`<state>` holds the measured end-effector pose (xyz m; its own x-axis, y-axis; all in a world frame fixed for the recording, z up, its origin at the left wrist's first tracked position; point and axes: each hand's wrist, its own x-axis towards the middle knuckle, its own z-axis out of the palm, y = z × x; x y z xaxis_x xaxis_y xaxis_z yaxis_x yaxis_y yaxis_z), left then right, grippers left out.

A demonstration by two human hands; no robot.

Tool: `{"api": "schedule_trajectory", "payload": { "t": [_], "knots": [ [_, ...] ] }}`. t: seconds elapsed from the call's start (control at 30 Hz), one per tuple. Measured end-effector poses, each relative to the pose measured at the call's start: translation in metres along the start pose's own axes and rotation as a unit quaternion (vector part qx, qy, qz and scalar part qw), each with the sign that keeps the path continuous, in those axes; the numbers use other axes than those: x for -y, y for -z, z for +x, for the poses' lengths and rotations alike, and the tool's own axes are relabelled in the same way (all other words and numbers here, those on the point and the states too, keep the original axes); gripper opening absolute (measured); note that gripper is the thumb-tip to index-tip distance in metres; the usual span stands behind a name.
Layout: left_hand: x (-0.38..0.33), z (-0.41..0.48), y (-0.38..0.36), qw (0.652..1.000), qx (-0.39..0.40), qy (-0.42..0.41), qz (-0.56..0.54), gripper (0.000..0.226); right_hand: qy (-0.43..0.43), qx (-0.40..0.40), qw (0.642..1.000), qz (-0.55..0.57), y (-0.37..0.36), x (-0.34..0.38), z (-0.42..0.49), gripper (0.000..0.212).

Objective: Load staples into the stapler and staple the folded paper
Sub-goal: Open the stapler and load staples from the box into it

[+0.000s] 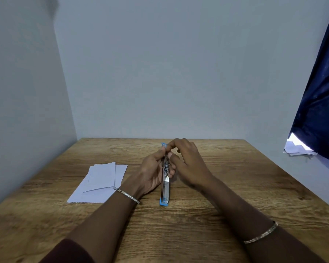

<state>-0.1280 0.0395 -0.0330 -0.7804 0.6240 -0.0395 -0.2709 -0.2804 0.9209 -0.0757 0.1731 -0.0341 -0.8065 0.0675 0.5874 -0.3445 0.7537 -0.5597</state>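
White folded paper (pixel 101 182) lies flat on the wooden desk (pixel 235 177) toward its left edge, just beside the left wrist and apart from the stapler. Near the desk's middle, the left hand (pixel 152 171) curls its fingers round the stapler (pixel 165 179). The stapler is opened out lengthwise, with its near blue end on the desk and its far end toward the far edge. On the stapler's right, the right hand (pixel 188 164) pinches its far end between thumb and forefinger; any staples there are too small to tell. Beyond the right edge hangs a dark blue curtain (pixel 319 101).

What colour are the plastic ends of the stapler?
Light blue on the stapler, around a silver metal middle; the head view shows it.
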Motion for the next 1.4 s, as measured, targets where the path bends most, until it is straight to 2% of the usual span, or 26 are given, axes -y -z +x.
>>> {"api": "schedule_trajectory", "payload": {
  "t": [0.17, 0.27, 0.43, 0.7, 0.87, 1.03, 1.13, 1.23, 1.33, 1.4],
  "knots": [
    [0.002, -0.001, -0.005, 1.0, -0.026, -0.005, -0.003, 0.038, -0.033, 0.048, 0.998, 0.031, 0.0, 0.007, 0.0, 0.008],
    [0.001, 0.001, -0.004, 0.997, -0.057, 0.0, -0.052, 0.041, -0.029, 0.038, 0.997, 0.066, -0.003, 0.015, 0.0, 0.012],
    [-0.005, 0.001, 0.002, 0.985, -0.062, 0.009, -0.158, 0.052, 0.09, 0.032, 0.995, -0.034, -0.014, 0.02, -0.005, 0.008],
    [-0.006, 0.0, 0.002, 0.99, -0.064, 0.011, -0.122, 0.049, 0.053, -0.009, 0.998, -0.019, -0.016, 0.015, -0.003, 0.047],
    [-0.006, 0.0, 0.001, 0.992, -0.078, 0.009, -0.102, 0.047, 0.005, 0.026, 0.999, -0.035, -0.014, 0.013, -0.002, 0.038],
    [-0.007, 0.001, -0.001, 0.99, -0.08, 0.021, -0.11, 0.049, 0.008, -0.01, 1.0, -0.009, -0.01, 0.014, -0.001, 0.019],
    [-0.008, 0.002, -0.001, 0.982, -0.091, 0.021, -0.164, 0.036, 0.023, -0.007, 1.0, -0.001, -0.007, 0.014, -0.001, 0.012],
    [-0.007, 0.003, 0.0, 0.981, -0.101, 0.013, -0.166, 0.031, 0.009, 0.011, 0.999, 0.03, -0.002, 0.014, 0.0, 0.004],
    [-0.004, 0.004, 0.0, 0.985, -0.095, 0.001, -0.147, 0.037, -0.044, 0.026, 0.987, 0.15, 0.004, 0.013, 0.005, 0.025],
    [-0.003, 0.005, -0.001, 0.989, -0.085, 0.004, -0.124, 0.043, -0.081, 0.021, 0.972, 0.221, 0.006, 0.013, 0.006, 0.031]
  ]
}}
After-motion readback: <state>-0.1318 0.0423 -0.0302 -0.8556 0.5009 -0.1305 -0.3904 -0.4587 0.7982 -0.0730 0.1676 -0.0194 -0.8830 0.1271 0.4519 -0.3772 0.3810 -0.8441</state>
